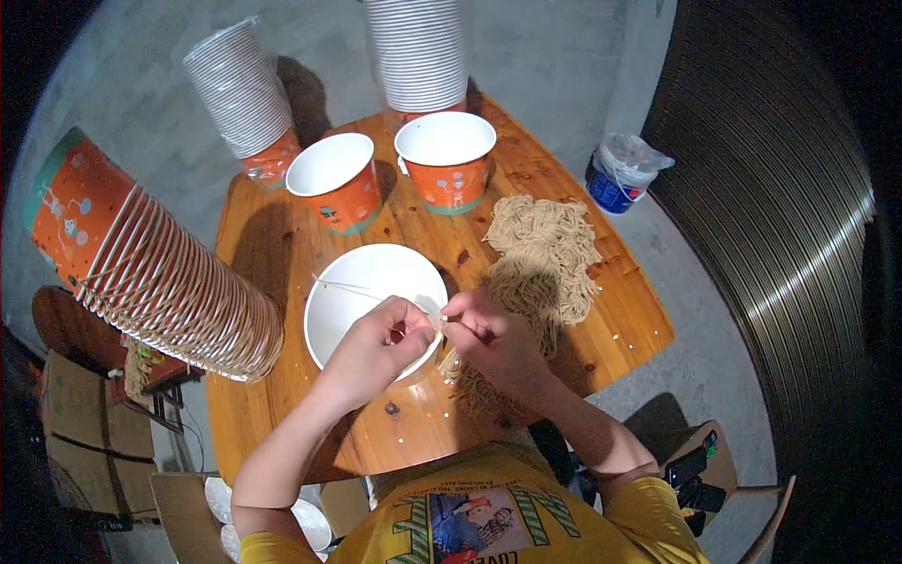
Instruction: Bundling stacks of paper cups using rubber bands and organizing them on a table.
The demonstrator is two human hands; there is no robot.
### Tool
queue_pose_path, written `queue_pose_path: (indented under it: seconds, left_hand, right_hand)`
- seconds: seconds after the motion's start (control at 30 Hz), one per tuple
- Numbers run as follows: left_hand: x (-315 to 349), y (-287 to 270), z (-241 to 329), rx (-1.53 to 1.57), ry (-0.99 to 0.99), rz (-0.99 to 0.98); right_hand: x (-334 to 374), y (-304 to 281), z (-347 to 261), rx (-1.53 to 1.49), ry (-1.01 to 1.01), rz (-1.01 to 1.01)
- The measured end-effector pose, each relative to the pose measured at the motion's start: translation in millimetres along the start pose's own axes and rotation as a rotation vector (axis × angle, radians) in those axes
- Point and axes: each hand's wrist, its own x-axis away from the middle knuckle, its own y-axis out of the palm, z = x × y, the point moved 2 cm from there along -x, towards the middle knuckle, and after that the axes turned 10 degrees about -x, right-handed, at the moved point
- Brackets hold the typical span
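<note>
Over the right-hand rim of an open, white-lined bucket on the wooden table, two hands work close together — the left hand with thumb and forefinger pinching a thin, pale strand that trails across the bucket's mouth; the right hand with fingertips bent near it, whether gripping I cannot tell; tan cords lie just rightward; two orange buckets stand beyond; a nested stack rises at left.
</note>
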Motion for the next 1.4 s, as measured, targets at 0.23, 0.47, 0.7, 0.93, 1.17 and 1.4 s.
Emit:
queue_pose_path:
  seconds: [0.23,0.47,0.7,0.93,1.17,1.4]
  left_hand:
    - [-0.2,-0.2,1.9,0.039,-0.047,-0.024]
    - [-0.4,1.8,-0.3,0.04,-0.014,-0.003]
    - [1.7,2.8,10.4,-0.069,0.106,0.048]
    - [1.9,1.6,12.5,-0.16,0.137,0.067]
    - [2.1,2.4,13.8,-0.193,0.161,0.091]
    - [2.5,4.2,12.7,-0.272,0.293,0.161]
  right_hand:
    - [1.3,-1.8,5.2,0.299,-0.286,0.037]
    - [3.4,-4.5,2.9,0.376,-0.285,0.022]
    - [0.7,-0.2,1.3,0.396,-0.326,0.011]
    - [0.4,1.1,-3.8,0.441,-0.317,0.042]
    - [1.3,-0.7,3.8,0.493,-0.449,-0.017]
    - [-1.0,-0.5,16.4,0.45,-0.555,0.013]
